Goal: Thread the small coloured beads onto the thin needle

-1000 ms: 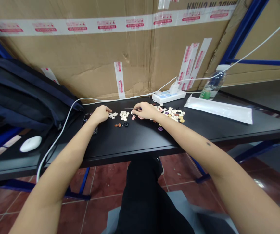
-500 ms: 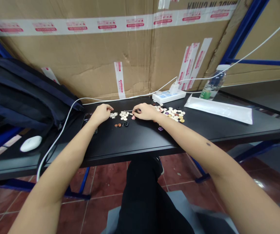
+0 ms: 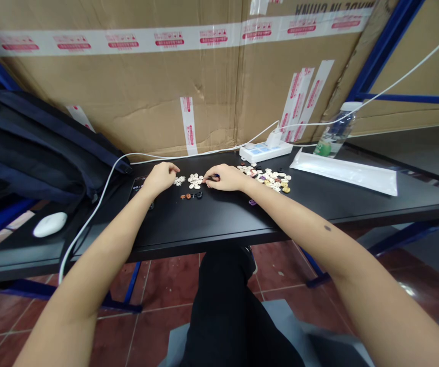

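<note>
On the black table, my left hand (image 3: pixel 163 176) rests with curled fingers beside a small heap of tiny white pieces (image 3: pixel 180 181). My right hand (image 3: pixel 223 178) is closed in a pinch at the right side of a cluster of cream buttons (image 3: pixel 195 180); what lies between its fingertips is too small to make out. Just in front of the cluster is a short row of orange and black pieces (image 3: pixel 191 195). A larger pile of mixed buttons (image 3: pixel 276 179) spreads to the right of my right wrist, with a purple button (image 3: pixel 252 202) nearer the front edge.
Behind the buttons sits a white power strip (image 3: pixel 265 151) with a cable. A bottle (image 3: pixel 336 131) and a white plastic packet (image 3: pixel 345 172) are at the right. Leftward are a phone (image 3: pixel 138 185), a white mouse-shaped object (image 3: pixel 50 225) and a dark backpack (image 3: pixel 39 148).
My right hand has shifted slightly left towards the cream buttons, and the pinkish pieces by its fingertips are now hidden. My left hand is nearly still.
</note>
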Demonstrator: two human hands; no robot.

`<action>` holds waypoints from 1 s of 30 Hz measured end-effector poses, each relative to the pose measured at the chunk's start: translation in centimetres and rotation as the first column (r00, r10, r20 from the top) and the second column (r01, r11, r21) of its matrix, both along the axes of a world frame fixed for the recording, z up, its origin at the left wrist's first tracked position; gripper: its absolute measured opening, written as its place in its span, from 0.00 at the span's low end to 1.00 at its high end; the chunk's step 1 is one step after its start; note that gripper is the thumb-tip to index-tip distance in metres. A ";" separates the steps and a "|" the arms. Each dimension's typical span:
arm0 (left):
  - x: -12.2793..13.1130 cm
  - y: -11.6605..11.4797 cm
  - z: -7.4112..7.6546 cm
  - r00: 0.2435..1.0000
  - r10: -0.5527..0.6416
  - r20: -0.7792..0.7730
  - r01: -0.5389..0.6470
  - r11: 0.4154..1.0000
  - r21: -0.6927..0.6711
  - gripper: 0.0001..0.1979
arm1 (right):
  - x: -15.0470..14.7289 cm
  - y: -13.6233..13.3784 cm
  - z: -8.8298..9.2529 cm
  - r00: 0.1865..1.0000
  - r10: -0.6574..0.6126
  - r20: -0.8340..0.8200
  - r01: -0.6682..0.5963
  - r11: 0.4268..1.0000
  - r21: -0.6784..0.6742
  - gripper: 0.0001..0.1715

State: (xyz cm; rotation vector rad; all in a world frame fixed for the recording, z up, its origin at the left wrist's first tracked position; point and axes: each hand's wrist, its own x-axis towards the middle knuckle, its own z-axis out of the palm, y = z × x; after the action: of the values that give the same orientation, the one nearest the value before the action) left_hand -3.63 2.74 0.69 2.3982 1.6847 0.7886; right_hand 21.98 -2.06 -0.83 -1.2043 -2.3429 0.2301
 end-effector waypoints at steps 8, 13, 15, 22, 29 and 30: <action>0.0 0.3 -0.2 0.999 -0.037 -0.001 0.037 0.999 0.034 0.14 | 1.9 1.1 0.1 0.972 -0.231 0.043 0.215 0.947 0.240 0.18; 0.0 0.2 -0.3 0.998 -0.033 -0.051 0.036 0.998 0.056 0.16 | 3.2 1.9 -0.2 0.925 -0.362 0.118 0.328 0.916 0.232 0.20; 0.0 0.2 -0.2 0.998 -0.028 -0.059 0.031 0.999 0.043 0.16 | 3.4 2.0 -0.3 0.908 -0.393 0.145 0.361 0.910 0.204 0.21; 0.1 -0.1 0.1 0.998 -0.005 -0.066 0.005 1.000 -0.009 0.16 | 3.4 1.8 -0.1 0.911 -0.365 0.190 0.347 0.930 0.123 0.18; 0.1 0.0 -0.1 0.997 -0.017 -0.080 0.019 0.999 0.026 0.17 | 3.2 1.7 0.1 0.948 -0.300 0.105 0.290 0.952 0.097 0.18; 0.0 0.1 -0.1 0.997 -0.022 -0.076 0.025 0.999 0.038 0.16 | 3.2 1.7 0.0 0.951 -0.293 0.103 0.283 0.954 0.098 0.19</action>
State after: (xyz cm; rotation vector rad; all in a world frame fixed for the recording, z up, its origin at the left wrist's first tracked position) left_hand -3.58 2.80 0.54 2.4987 1.6802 0.7429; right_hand 25.15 -0.35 -0.81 -1.5348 -2.2109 -0.0374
